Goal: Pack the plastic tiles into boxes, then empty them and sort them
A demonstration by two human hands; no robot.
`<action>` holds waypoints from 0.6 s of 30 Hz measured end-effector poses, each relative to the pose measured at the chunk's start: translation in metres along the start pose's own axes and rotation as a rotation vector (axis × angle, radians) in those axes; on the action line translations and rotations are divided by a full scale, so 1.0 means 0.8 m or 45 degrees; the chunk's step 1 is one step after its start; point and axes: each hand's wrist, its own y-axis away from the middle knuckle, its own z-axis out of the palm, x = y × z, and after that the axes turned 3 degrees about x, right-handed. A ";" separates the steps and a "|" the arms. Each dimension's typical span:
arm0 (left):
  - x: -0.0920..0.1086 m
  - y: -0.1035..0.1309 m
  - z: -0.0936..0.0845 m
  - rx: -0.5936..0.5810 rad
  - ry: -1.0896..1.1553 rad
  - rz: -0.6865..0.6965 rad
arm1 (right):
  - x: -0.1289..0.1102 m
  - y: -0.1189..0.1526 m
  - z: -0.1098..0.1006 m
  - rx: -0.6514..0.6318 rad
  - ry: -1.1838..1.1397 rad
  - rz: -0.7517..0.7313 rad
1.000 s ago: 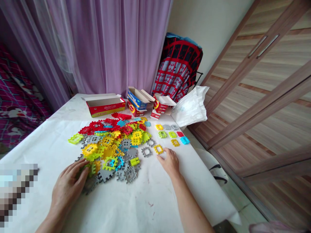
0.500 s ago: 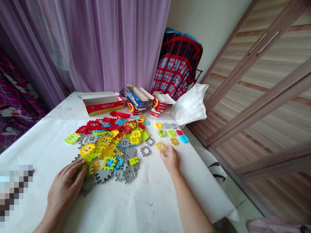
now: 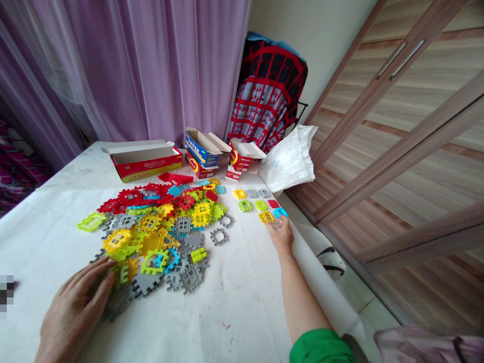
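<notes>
A mixed heap of interlocking plastic tiles (image 3: 151, 242), in red, yellow, green, blue and grey, lies on the white-covered table (image 3: 242, 302). At its near left edge rests my left hand (image 3: 77, 297), fingers stretched over a green tile and a grey tile. My right hand (image 3: 282, 234) is at the small group of tiles on the right, its fingertips closed at a yellow tile (image 3: 266, 217). Part of that tile and the space under the fingers are hidden. Just beyond lie a blue tile (image 3: 280, 212), a red tile (image 3: 273, 203) and a green tile (image 3: 260, 205).
An open red box (image 3: 147, 164), a blue box (image 3: 202, 148) on a red one, and further red boxes (image 3: 240, 159) stand behind the heap. A white plastic bag (image 3: 289, 159) lies at the right edge. A wooden wardrobe (image 3: 408, 131) stands beyond the table.
My right hand has moved right with the yellow frame tile, to the other yellow tile in the small group. My left hand stays at the heap. The whole view has shifted slightly.
</notes>
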 end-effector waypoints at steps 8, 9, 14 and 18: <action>-0.013 0.000 0.004 0.046 0.013 0.042 | 0.000 -0.003 0.002 -0.053 0.053 -0.035; -0.014 0.000 0.004 0.053 0.014 0.046 | -0.001 -0.003 0.001 -0.054 0.057 -0.033; -0.014 0.000 0.005 0.054 0.027 0.087 | -0.003 -0.001 0.000 -0.068 0.096 -0.052; -0.014 0.001 0.004 0.071 0.009 0.105 | -0.004 0.000 -0.001 -0.075 0.119 -0.059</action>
